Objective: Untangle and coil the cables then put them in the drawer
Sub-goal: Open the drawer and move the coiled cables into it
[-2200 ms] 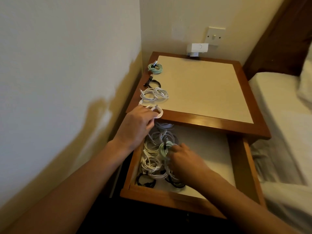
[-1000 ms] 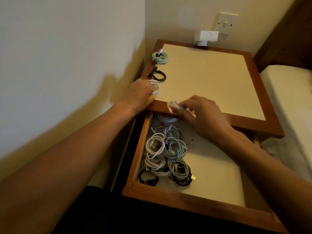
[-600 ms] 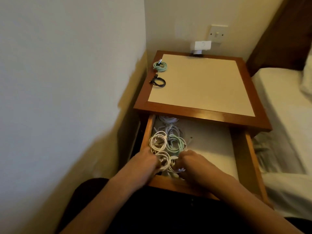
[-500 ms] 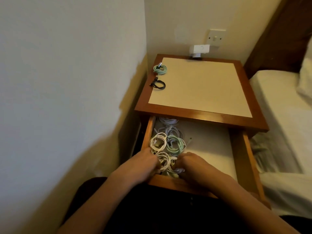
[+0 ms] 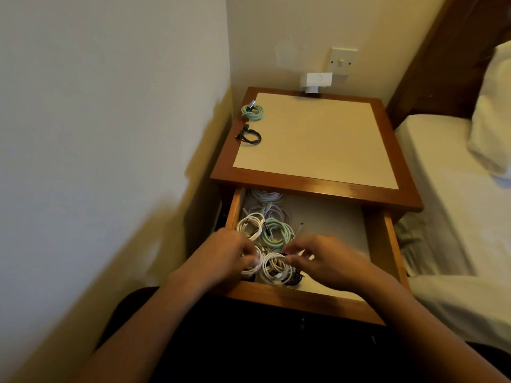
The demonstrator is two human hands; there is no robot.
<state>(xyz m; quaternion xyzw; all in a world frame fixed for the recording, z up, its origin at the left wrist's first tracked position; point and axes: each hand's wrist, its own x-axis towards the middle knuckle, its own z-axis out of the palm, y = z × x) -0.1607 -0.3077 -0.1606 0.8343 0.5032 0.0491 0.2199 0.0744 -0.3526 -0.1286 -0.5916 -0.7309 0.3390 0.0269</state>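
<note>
White coils (image 5: 273, 268) in drawer (image 5: 304, 298), left hand (image 5: 228, 258) and right hand (image 5: 320, 259) pinching them, fingertips blurred

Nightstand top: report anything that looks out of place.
Two coils sit along its left edge, the green cable and the black cable, while the other coils lie in the open drawer. Nothing looks damaged or spilled.

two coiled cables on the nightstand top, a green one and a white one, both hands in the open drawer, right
Not quite: in the head view the second one is a black coiled cable, not white. The green coiled cable is there, and the left hand and right hand are in the drawer.
</note>
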